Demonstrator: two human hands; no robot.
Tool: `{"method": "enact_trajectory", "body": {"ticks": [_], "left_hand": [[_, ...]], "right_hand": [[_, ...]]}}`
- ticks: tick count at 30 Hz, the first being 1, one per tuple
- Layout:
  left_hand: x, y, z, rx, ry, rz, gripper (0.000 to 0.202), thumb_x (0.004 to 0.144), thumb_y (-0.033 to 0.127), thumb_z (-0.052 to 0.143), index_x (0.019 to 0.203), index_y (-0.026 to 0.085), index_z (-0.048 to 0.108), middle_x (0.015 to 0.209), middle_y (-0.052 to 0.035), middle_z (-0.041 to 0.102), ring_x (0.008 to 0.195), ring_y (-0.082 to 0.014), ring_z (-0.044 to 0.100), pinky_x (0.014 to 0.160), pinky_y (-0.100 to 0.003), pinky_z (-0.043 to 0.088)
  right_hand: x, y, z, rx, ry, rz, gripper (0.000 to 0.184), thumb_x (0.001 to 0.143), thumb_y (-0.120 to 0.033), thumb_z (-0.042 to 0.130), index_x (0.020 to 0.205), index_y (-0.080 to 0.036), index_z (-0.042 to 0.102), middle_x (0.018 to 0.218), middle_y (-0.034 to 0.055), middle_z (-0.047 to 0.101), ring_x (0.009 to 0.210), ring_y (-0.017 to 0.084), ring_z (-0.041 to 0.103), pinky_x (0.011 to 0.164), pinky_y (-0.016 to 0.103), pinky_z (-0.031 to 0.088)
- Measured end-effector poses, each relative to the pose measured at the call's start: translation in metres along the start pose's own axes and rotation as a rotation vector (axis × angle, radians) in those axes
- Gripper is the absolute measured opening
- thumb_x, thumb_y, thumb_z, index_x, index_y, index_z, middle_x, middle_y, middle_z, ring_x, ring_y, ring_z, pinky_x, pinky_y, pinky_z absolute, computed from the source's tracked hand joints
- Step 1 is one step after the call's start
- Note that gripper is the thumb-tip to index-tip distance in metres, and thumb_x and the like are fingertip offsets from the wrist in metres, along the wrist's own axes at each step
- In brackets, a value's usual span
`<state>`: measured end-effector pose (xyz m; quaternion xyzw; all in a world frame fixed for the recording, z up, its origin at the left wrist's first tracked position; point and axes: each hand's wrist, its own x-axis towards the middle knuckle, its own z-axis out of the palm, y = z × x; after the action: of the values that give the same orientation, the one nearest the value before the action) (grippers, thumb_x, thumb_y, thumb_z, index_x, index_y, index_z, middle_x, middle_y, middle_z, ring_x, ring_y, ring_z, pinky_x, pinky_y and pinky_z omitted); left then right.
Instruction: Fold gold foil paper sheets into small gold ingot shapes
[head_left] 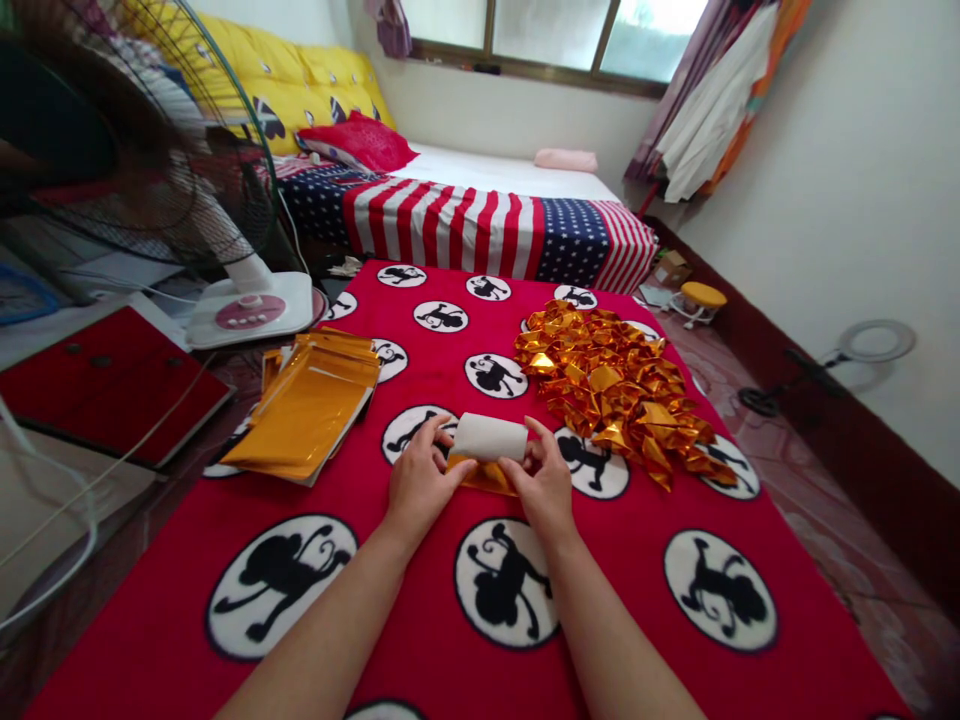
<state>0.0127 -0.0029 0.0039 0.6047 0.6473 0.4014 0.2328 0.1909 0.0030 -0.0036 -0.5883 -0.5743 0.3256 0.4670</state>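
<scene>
Both hands meet over a red blanket (645,600) printed with black monkeys in white circles. My left hand (420,480) and my right hand (541,478) pinch the two ends of one gold foil sheet (489,445), its white back rolled upward and gold showing underneath. To the right lies a heap of folded gold foil pieces (619,385). On the left sits a stack of flat gold foil sheets (307,405).
A standing fan (251,305) rises at the left beside a red board (105,380) and white cables. Behind the blanket is a bed with a stars-and-stripes cover (480,225). A small yellow stool (701,297) and a ring light (874,342) stand on the floor at right.
</scene>
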Motion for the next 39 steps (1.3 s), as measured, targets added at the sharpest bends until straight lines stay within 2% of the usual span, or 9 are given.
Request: {"method": "enact_trajectory", "body": {"ticks": [6, 8, 11, 14, 19, 23, 29, 34, 39], "left_hand": [[0.002, -0.005, 0.003, -0.286, 0.086, -0.014, 0.076, 0.065, 0.036, 0.079, 0.132, 0.021, 0.046, 0.113, -0.0083, 0.065, 0.078, -0.0143, 0.062, 0.069, -0.026, 0.050], [0.003, -0.006, 0.002, -0.315, 0.015, -0.028, 0.060, 0.067, 0.037, 0.078, 0.120, 0.018, 0.059, 0.099, -0.0064, 0.069, 0.071, -0.0142, 0.061, 0.062, -0.023, 0.047], [0.002, -0.006, 0.001, -0.324, -0.098, -0.037, 0.027, 0.072, 0.038, 0.073, 0.085, 0.014, 0.072, 0.068, -0.0018, 0.067, 0.058, -0.0126, 0.055, 0.053, -0.022, 0.039], [0.003, -0.006, 0.000, -0.441, -0.071, -0.052, 0.023, 0.074, 0.036, 0.071, 0.078, 0.013, 0.071, 0.067, -0.0010, 0.067, 0.060, -0.0126, 0.056, 0.056, -0.022, 0.040], [0.004, -0.003, 0.001, -0.657, -0.028, -0.130, 0.025, 0.071, 0.036, 0.075, 0.079, 0.012, 0.070, 0.071, -0.0017, 0.069, 0.065, -0.0135, 0.059, 0.062, -0.023, 0.045], [0.001, 0.009, -0.002, -0.775, -0.035, -0.157, 0.029, 0.070, 0.037, 0.076, 0.085, 0.013, 0.070, 0.080, -0.0032, 0.073, 0.068, -0.0137, 0.062, 0.063, -0.022, 0.047], [-0.005, 0.021, -0.003, -0.746, -0.175, -0.171, 0.029, 0.070, 0.037, 0.076, 0.084, 0.012, 0.071, 0.070, -0.0035, 0.071, 0.056, -0.0126, 0.060, 0.052, -0.020, 0.045], [-0.010, 0.026, 0.008, -0.725, -0.246, -0.130, 0.024, 0.073, 0.033, 0.072, 0.084, 0.012, 0.072, 0.075, -0.0069, 0.074, 0.067, -0.0186, 0.068, 0.063, -0.025, 0.053], [-0.012, 0.029, 0.015, -0.750, -0.203, -0.103, 0.023, 0.074, 0.031, 0.069, 0.087, 0.012, 0.072, 0.084, -0.0092, 0.076, 0.078, -0.0224, 0.071, 0.073, -0.029, 0.055]], "right_hand": [[0.002, -0.003, -0.002, 0.447, -0.049, 0.078, 0.071, 0.069, -0.023, 0.074, 0.133, -0.021, 0.044, 0.081, -0.0009, 0.066, 0.061, 0.012, 0.050, 0.060, 0.024, 0.040], [0.002, -0.005, -0.002, 0.510, -0.057, 0.096, 0.072, 0.067, -0.022, 0.075, 0.132, -0.021, 0.044, 0.081, -0.0010, 0.067, 0.061, 0.012, 0.051, 0.060, 0.024, 0.041], [0.002, -0.006, -0.004, 0.609, -0.089, 0.095, 0.069, 0.068, -0.025, 0.076, 0.130, -0.023, 0.046, 0.087, 0.0005, 0.068, 0.068, 0.014, 0.057, 0.064, 0.025, 0.044], [0.002, -0.006, -0.005, 0.663, -0.096, 0.072, 0.059, 0.070, -0.029, 0.077, 0.124, -0.025, 0.052, 0.084, -0.0012, 0.066, 0.068, 0.013, 0.057, 0.063, 0.024, 0.044], [-0.001, -0.012, -0.007, 0.601, -0.207, 0.102, 0.023, 0.072, -0.034, 0.076, 0.087, -0.019, 0.068, 0.075, 0.0001, 0.066, 0.067, 0.013, 0.057, 0.062, 0.024, 0.044], [-0.009, -0.019, -0.001, 0.531, -0.175, 0.134, 0.025, 0.076, -0.036, 0.073, 0.064, -0.016, 0.063, 0.060, -0.0020, 0.058, 0.057, 0.010, 0.049, 0.056, 0.022, 0.037], [-0.016, -0.023, 0.007, 0.607, -0.033, 0.170, 0.024, 0.079, -0.036, 0.071, 0.068, -0.017, 0.060, 0.062, -0.0035, 0.056, 0.059, 0.010, 0.047, 0.058, 0.022, 0.037], [-0.017, -0.026, 0.008, 0.618, -0.043, 0.162, 0.023, 0.078, -0.036, 0.070, 0.068, -0.017, 0.061, 0.064, -0.0027, 0.058, 0.061, 0.011, 0.049, 0.060, 0.023, 0.039], [-0.020, -0.034, 0.013, 0.620, -0.086, 0.135, 0.026, 0.076, -0.038, 0.071, 0.093, -0.018, 0.068, 0.081, 0.0017, 0.067, 0.067, 0.013, 0.054, 0.058, 0.023, 0.040]]}}
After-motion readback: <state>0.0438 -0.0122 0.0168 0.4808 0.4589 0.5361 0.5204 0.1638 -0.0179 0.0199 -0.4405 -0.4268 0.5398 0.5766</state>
